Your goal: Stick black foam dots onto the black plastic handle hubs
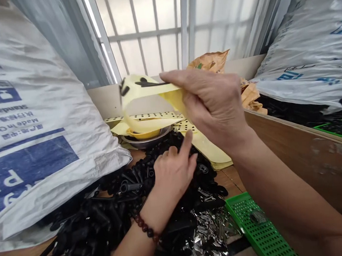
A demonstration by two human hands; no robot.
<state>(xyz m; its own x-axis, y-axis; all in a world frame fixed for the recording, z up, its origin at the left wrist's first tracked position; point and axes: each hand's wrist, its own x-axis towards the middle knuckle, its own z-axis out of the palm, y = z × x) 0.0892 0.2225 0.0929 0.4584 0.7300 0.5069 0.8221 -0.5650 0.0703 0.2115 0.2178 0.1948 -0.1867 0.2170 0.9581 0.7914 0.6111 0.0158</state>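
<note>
My right hand [212, 102] is raised in front of the window, its thumb and fingers closed on a pale yellow backing sheet [145, 91]. The sheet curls into a loop and carries a few black oval stickers; its outer end is blurred. Lower down, my left hand [173, 168] is over a heap of black plastic parts [133, 180]. Its index finger and thumb stretch apart and the other fingers curl; nothing shows in it. Beyond its fingertip lies a stack of yellow sheets [209, 148] with rows of black dots.
A yellow bowl [144, 135] sits in a metal bowl [148, 143] at the back. Small shiny metal pieces [209, 234] lie near a green perforated tray [261, 230]. White printed sacks [37, 113] stand left and right. A wooden board [299, 147] edges the right side.
</note>
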